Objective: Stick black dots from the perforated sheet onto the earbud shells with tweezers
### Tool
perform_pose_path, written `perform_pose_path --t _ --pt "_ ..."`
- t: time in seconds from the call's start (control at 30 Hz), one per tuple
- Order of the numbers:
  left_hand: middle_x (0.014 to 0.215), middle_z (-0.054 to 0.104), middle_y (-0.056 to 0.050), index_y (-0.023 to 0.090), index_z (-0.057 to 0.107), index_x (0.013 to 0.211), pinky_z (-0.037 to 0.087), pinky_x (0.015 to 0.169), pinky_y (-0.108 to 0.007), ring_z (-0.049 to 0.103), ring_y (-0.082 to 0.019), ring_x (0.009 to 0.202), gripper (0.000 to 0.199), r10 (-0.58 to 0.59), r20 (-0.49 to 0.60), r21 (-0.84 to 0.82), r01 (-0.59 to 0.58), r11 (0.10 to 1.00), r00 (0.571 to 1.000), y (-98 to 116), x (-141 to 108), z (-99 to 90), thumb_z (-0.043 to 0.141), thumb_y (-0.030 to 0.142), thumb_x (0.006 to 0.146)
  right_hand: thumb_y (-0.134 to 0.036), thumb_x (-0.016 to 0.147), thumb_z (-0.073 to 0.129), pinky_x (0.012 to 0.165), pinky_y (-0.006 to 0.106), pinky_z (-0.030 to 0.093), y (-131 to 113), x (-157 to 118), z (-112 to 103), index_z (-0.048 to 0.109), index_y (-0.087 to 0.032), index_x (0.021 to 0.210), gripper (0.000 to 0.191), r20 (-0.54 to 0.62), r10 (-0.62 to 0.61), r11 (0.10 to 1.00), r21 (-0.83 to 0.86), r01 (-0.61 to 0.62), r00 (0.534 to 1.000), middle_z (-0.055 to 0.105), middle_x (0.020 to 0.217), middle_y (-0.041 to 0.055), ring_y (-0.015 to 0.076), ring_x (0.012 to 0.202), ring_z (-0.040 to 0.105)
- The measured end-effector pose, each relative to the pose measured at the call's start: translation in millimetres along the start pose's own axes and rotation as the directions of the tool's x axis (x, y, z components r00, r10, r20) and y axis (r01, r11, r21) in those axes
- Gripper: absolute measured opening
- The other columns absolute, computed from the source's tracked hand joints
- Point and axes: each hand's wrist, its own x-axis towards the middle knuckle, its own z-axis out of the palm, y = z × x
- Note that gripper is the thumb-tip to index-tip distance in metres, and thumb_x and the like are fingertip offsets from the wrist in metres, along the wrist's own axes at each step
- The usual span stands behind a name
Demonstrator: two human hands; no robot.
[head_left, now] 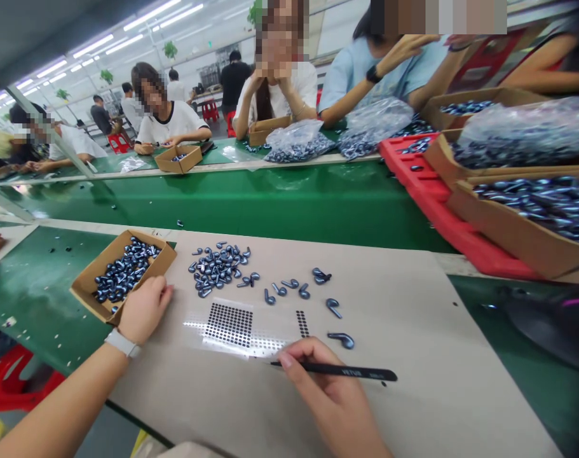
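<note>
Hands flank the perforated sheet (236,327): the right hand (330,391) pinches black tweezers (351,373) at its lower edge, the left hand (143,310) curls seemingly empty by the cardboard tray (105,261), and a slip could snag the sheet.

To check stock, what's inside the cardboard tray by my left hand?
Dark blue earbuds heap in the cardboard tray; the top layer covers those below, and your left hand hides part of its edge.
</note>
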Motion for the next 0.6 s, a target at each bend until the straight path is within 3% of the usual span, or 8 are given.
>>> perform_pose_path --t 0.13,0.23,0.33,0.4,0.5,0.6 --pt "0.099 0.067 -0.016 0.016 0.063 0.093 0.045 0.07 -0.038 0.064 -0.034 0.095 0.036 -0.184 -0.222 0.011 0.191 0.982 0.957 -26 18 -27.3 0.036 0.039 0.099 -0.05 0.087 0.058 0.052 0.025 0.043 0 -1 0 0.062 -0.022 0.071 0.032 0.001 0.023 1.0 -0.008 -0.023 1.0 0.06 0.064 0.0013 0.017 0.06 0.054" --pt "0.113 0.068 -0.015 0.017 0.065 0.107 0.045 0.088 -0.046 0.059 -0.036 0.113 0.031 -0.167 -0.236 -0.185 0.124 0.975 0.957 -25 31 -31.0 0.047 0.038 0.094 -0.051 0.087 0.057 0.051 0.025 0.042 -1 -3 0 0.062 -0.022 0.071 0.033 -0.002 0.032 0.999 -0.021 -0.032 0.999 0.06 0.065 0.0016 0.0173 0.061 0.054" --pt "0.123 0.066 -0.011 0.018 0.064 0.115 0.041 0.102 -0.043 0.055 -0.029 0.12 0.03 0.025 -0.33 -0.42 -0.17 0.891 0.944 9 34 -19.4 0.049 0.033 0.093 -0.052 0.087 0.058 0.052 0.026 0.044 -2 -3 0 0.062 -0.022 0.071 0.034 -0.035 0.058 0.997 -0.04 -0.06 0.998 0.061 0.067 0.0022 0.0178 0.063 0.055" --pt "0.113 0.069 -0.009 0.019 0.067 0.107 0.043 0.1 -0.04 0.058 -0.026 0.112 0.025 0.129 -0.306 -0.509 -0.277 0.815 0.943 41 34 -9.4 0.05 0.03 0.092 -0.053 0.086 0.059 0.053 0.026 0.047 -2 -3 0 0.063 -0.023 0.071 0.034 -0.023 0.059 0.997 -0.044 -0.06 0.998 0.063 0.066 0.0023 0.0181 0.062 0.057" --pt "0.107 0.068 -0.01 0.019 0.069 0.102 0.045 0.094 -0.044 0.057 -0.029 0.107 0.021 0.098 -0.19 -0.557 -0.189 0.809 0.977 82 36 1.6 0.055 0.029 0.089 -0.053 0.086 0.059 0.056 0.027 0.05 -3 -2 -1 0.064 -0.023 0.071 0.033 -0.037 0.065 0.997 -0.038 -0.067 0.997 0.065 0.067 0.0026 0.0189 0.063 0.059" --pt "0.106 0.067 -0.01 0.018 0.068 0.105 0.043 0.091 -0.048 0.054 -0.033 0.108 0.022 0.063 -0.154 -0.551 -0.138 0.823 0.986 101 41 6.7 0.057 0.025 0.087 -0.053 0.086 0.061 0.057 0.027 0.049 -5 -3 -3 0.064 -0.024 0.071 0.033 -0.091 0.105 0.994 -0.023 -0.108 0.99 0.067 0.069 0.0029 0.0196 0.064 0.06"
